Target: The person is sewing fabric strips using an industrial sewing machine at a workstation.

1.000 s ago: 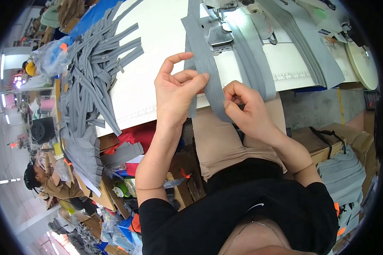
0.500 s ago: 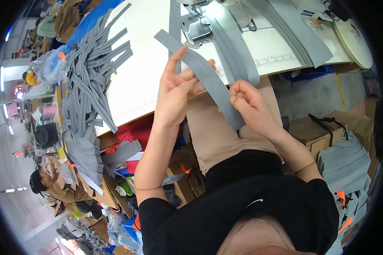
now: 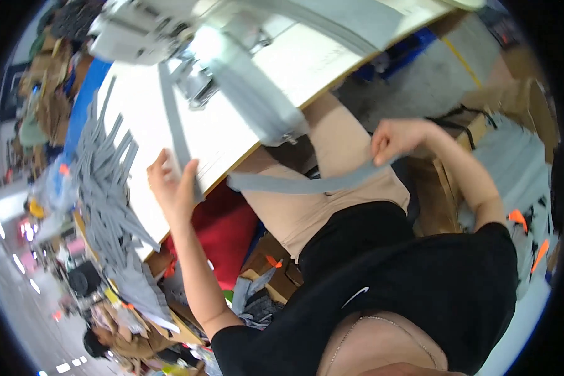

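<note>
My right hand (image 3: 400, 139) is closed on one end of a grey fabric strip (image 3: 313, 184). From there the strip sags leftward across my lap, its far end loose near the table edge. Over the table's front edge, my left hand (image 3: 174, 189) is open, thumb and fingers apart. Its thumb lies at or just above a second long grey strip (image 3: 176, 119); whether they touch I cannot tell. That strip runs back toward the lit sewing machine (image 3: 141, 31). Beside the machine's metal plate, a stack of wide grey strips (image 3: 254, 94) hangs over the edge.
A tangled heap of narrow grey strips (image 3: 103, 169) covers the left of the white table (image 3: 145, 103). More grey panels (image 3: 338, 22) lie at the far right. Cardboard boxes (image 3: 435, 197) and a pile of grey pieces (image 3: 507, 169) stand right of me. A co-worker (image 3: 122, 341) is at lower left.
The view has swung. My left hand has come off the held strip and moved left, spreading its fingers. My right hand has drawn that strip away to the right, over my lap.
</note>
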The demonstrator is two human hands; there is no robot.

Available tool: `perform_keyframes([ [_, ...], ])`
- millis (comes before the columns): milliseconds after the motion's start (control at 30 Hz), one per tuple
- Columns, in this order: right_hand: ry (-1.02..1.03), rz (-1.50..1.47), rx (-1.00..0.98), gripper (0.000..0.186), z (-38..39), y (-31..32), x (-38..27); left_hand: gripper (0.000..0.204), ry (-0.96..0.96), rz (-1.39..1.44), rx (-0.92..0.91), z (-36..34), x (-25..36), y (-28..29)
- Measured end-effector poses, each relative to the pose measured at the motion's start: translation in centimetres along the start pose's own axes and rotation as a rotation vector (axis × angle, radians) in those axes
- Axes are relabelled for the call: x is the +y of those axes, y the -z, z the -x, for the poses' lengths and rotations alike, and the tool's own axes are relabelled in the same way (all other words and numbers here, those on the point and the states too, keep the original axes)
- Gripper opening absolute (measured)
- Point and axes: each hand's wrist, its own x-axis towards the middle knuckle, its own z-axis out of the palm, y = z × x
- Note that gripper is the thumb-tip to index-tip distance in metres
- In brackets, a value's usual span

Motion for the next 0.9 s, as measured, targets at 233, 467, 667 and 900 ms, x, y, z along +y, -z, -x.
perform_keyframes([
  [233, -0.387, 0.051, 0.929, 0.032, -2.1, 16.1, 12.5, 0.046, 0.210, 0.146, -0.072, -2.1, 0.9, 1.9],
  [467, 0.055, -0.187, 1.155, 0.034, -12.6, 21.1, 8.3, 0.026, 0.413, 0.376, -0.162, -1.9, 0.5, 1.7],
  [667, 0.322, -0.353, 1.466, 0.033, -12.2, 18.4, 8.6, 0.035, 0.599, 0.933, -0.231, -0.8, 2.6, 1.5],
  [900, 0.564, -0.109, 1.848, 0.024, -9.3, 4.6, 3.9, 0.027, 0.645, 1.321, -0.293, -1.0, 5.9, -0.4],
])
